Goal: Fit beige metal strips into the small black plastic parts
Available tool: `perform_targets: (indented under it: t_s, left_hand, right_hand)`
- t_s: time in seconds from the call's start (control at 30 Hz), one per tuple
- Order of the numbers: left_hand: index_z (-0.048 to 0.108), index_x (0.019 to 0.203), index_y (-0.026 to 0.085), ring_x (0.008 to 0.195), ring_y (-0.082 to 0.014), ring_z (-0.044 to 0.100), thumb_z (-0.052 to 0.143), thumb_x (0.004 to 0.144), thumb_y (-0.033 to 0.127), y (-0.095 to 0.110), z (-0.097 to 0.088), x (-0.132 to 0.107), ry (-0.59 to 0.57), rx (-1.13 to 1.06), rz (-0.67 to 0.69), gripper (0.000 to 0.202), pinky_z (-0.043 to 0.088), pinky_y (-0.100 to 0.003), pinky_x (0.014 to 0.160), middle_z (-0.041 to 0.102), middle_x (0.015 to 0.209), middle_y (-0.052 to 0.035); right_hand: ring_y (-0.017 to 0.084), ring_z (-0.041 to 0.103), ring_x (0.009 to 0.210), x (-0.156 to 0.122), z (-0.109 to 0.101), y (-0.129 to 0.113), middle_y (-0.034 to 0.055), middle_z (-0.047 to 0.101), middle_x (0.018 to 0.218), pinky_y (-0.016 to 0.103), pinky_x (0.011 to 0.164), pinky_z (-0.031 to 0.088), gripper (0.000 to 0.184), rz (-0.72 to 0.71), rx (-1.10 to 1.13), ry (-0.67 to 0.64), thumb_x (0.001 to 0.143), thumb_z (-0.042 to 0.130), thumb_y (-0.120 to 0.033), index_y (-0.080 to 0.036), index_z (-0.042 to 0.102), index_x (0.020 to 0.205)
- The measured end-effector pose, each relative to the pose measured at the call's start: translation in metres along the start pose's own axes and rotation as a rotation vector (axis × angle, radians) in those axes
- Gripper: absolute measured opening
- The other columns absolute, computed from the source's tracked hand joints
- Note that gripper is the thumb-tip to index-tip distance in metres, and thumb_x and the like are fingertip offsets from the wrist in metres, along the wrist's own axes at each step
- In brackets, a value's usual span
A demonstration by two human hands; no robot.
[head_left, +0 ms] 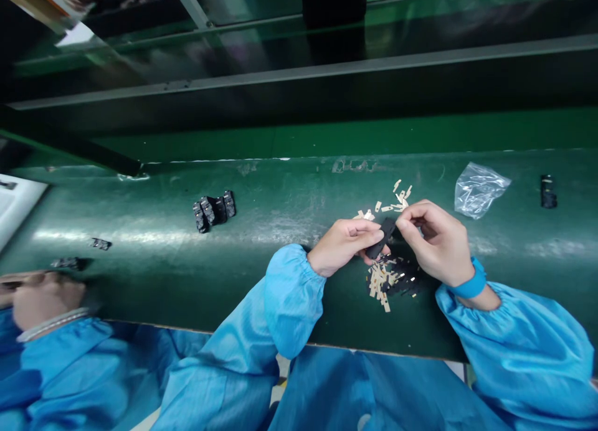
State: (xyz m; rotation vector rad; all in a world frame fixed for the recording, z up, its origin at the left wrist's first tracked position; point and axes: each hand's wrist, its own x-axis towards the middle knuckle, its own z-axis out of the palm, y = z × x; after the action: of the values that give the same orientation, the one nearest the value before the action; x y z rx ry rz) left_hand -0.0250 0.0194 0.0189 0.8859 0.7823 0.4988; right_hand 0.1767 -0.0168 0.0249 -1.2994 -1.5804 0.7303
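Gripped between left hand (343, 247) and right hand (436, 243), fingers closed together: a matte black plastic housing (379, 239); thin flat brass strips (383, 284) scattered at six o'clock, crinkled clear polybag (480, 190) crumpled at two o'clock.

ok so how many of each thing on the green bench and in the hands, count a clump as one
black part held between the left hand and right hand: 1
lone black parts lying apart: 3
clump of black parts: 1
piles of pale strips: 2
clear plastic bag: 1
total: 8
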Motion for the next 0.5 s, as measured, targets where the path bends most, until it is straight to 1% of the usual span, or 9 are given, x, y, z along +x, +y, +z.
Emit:
perform_targets:
  t_s: [0.17,0.27,0.3,0.4,0.43,0.5]
  left_hand:
    - [0.073,0.093,0.011,0.063,-0.0103,0.063,0.083,0.077,0.053,0.0008,-0.0003,-0.0001,-0.013,0.007,-0.003,0.047,0.051,-0.021,0.054,0.075,0.079,-0.0082]
    - [0.073,0.092,0.011,0.062,-0.0096,0.063,0.083,0.077,0.052,0.0007,-0.0004,0.0000,-0.011,-0.007,0.001,0.045,0.051,-0.020,0.053,0.075,0.078,-0.0072]
    - [0.073,0.092,0.011,0.061,-0.0094,0.063,0.083,0.078,0.051,0.0005,-0.0006,0.0002,-0.010,-0.012,0.003,0.044,0.050,-0.020,0.053,0.075,0.077,-0.0068]
    - [0.074,0.092,0.010,0.062,-0.0095,0.063,0.083,0.078,0.051,-0.0002,-0.0017,0.0011,-0.008,-0.010,0.007,0.044,0.050,-0.019,0.052,0.074,0.078,-0.0070]
    - [0.074,0.092,0.010,0.062,-0.0097,0.063,0.082,0.078,0.051,-0.0003,-0.0023,0.0013,-0.007,-0.006,0.007,0.044,0.050,-0.019,0.052,0.074,0.078,-0.0073]
    - [0.074,0.092,0.010,0.063,-0.0099,0.064,0.082,0.079,0.052,-0.0001,-0.0033,0.0014,-0.006,0.003,0.011,0.045,0.050,-0.020,0.053,0.075,0.080,-0.0081]
  right_hand:
    - [0.018,0.058,0.073,0.0004,-0.0001,-0.0007,0.0026,0.063,0.084,0.034,0.066,0.048,0.008,0.019,0.059,-0.019,0.097,0.065,-0.026,-0.025,0.063,0.090]
    - [0.019,0.060,0.075,0.0015,-0.0006,-0.0002,0.0035,0.064,0.087,0.035,0.068,0.049,0.006,0.001,0.051,-0.017,0.096,0.067,-0.026,-0.025,0.065,0.091]
    - [0.019,0.061,0.077,0.0017,-0.0010,0.0003,0.0041,0.065,0.089,0.035,0.069,0.050,0.001,-0.002,0.034,-0.006,0.096,0.068,-0.026,-0.026,0.066,0.096]
    - [0.020,0.062,0.077,0.0017,-0.0027,0.0015,0.0056,0.066,0.094,0.037,0.071,0.051,0.021,0.029,-0.012,0.092,0.097,0.066,-0.030,-0.026,0.067,0.117]
    - [0.019,0.062,0.075,0.0013,-0.0032,0.0017,0.0056,0.066,0.094,0.036,0.070,0.051,0.023,0.050,-0.012,0.131,0.098,0.064,-0.032,-0.026,0.067,0.121]
    - [0.017,0.060,0.068,0.0004,-0.0036,0.0013,0.0050,0.067,0.090,0.034,0.065,0.051,0.021,0.094,0.025,0.168,0.100,0.061,-0.036,-0.025,0.069,0.117]
